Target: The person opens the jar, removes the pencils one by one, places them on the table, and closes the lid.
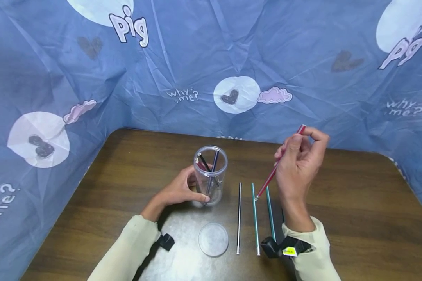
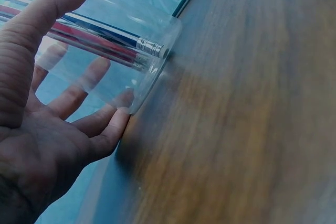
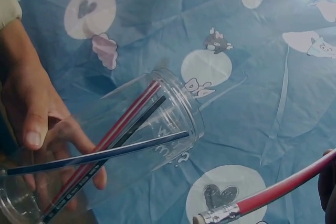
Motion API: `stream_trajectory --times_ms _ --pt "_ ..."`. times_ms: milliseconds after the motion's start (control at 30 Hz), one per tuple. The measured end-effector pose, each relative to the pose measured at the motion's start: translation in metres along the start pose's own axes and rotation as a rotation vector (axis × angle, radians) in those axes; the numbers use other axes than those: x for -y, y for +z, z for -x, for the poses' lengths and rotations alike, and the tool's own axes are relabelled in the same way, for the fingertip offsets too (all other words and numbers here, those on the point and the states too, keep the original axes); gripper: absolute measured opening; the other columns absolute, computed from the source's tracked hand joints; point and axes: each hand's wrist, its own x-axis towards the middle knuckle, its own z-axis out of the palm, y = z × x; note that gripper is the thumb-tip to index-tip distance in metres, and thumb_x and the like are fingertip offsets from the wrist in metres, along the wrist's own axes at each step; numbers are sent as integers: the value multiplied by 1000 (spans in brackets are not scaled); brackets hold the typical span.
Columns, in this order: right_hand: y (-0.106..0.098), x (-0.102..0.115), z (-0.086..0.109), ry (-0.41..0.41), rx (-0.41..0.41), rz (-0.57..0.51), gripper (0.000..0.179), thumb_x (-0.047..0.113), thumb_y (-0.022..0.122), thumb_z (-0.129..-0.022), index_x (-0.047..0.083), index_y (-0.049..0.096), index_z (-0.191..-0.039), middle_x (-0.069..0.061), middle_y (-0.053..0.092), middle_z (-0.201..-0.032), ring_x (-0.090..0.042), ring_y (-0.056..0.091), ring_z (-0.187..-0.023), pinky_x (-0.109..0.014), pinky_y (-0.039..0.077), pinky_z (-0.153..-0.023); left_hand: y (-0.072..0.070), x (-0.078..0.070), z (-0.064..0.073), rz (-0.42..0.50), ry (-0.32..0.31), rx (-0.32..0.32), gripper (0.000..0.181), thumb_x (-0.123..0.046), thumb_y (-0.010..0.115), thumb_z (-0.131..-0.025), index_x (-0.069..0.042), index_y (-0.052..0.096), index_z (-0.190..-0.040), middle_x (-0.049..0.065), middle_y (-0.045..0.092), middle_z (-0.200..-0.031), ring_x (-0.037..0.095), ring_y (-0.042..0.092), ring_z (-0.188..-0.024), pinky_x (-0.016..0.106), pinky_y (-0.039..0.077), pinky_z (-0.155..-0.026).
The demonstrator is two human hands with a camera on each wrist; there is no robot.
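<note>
A clear plastic jar [image 1: 216,189] stands upright on the table with its mouth uncovered. My left hand [image 1: 179,188] grips it low down, thumb on the near side and fingers behind. Inside lean several pencils: a blue one [image 3: 105,155], a black one [image 3: 128,132] and red [image 3: 118,126]. My right hand [image 1: 299,164] pinches a red pencil [image 1: 268,180] in the air, right of the jar. That pencil slants, its metal-banded eraser end [image 3: 220,215] pointing down toward the jar's side.
On the brown table [image 1: 126,168] lie a dark pencil [image 1: 239,218] and two teal pencils, one left [image 1: 255,222] and one right [image 1: 270,214]. Another dark one is mostly hidden by the right wrist. A round clear lid [image 1: 213,240] lies before the jar. Blue printed cloth [image 1: 183,58] hangs behind.
</note>
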Motion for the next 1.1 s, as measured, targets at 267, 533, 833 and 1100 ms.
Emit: stream_trajectory --times_ms 267,533,833,1100 --pt "0 -6 2 17 23 23 20 24 57 -100 7 51 -109 -8 48 -68 -13 50 -48 -20 38 -35 0 0 0 -6 3 -2 81 -1 90 -66 -4 52 -138 12 64 -126 26 65 -110 41 52 -98" --pt "2 -8 3 1 40 17 24 26 58 -99 5 52 -109 -8 47 -67 -11 48 -46 -19 39 -37 -1 -1 -1 8 5 1 82 2 90 -65 -3 52 -137 12 64 -126 28 64 -111 42 51 -100" --pt "5 -7 2 33 44 -4 15 20 54 -102 6 52 -108 -7 47 -67 -10 48 -45 -19 38 -36 -2 -3 -1 0 6 0 83 0 90 -65 -4 51 -138 13 64 -126 28 64 -110 44 51 -100" --pt "5 -6 3 39 39 -3 11 16 52 -103 6 52 -107 -7 47 -67 -9 48 -45 -18 38 -36 -1 -2 0 5 -12 -2 82 2 90 -64 -4 52 -137 13 66 -123 27 65 -107 42 53 -97"
